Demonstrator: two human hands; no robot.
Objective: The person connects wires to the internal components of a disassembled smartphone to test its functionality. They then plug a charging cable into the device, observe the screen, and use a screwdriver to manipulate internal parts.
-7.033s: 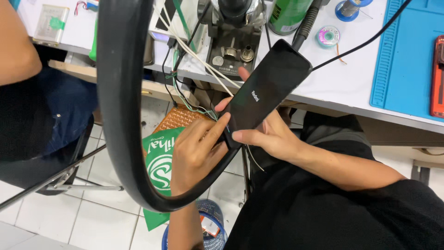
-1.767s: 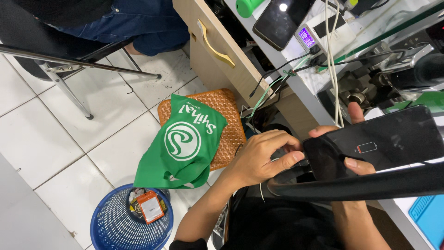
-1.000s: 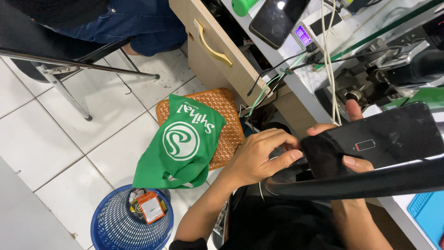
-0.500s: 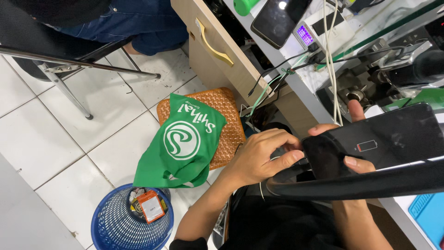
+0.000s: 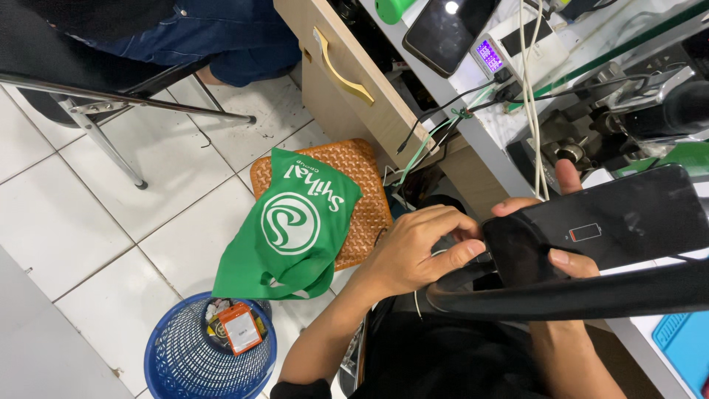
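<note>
My right hand grips a black smartphone whose dark screen shows a small red low-battery symbol. Its thumb rises past the phone's far edge and its fingers wrap the near edge. My left hand pinches at the phone's bottom end, where a thin white cable loops under the wrist. A thick black curved band crosses in front of both hands and hides the lower part of the phone.
A green cloth bag lies on an orange woven cushion on the tiled floor. A blue mesh bin with scraps stands below. A wooden drawer, another phone, cables and a person on a chair are nearby.
Since seven seconds ago the view has swung down to the floor and the phone now shows a battery symbol. Over the last second both hands have stayed almost still.
</note>
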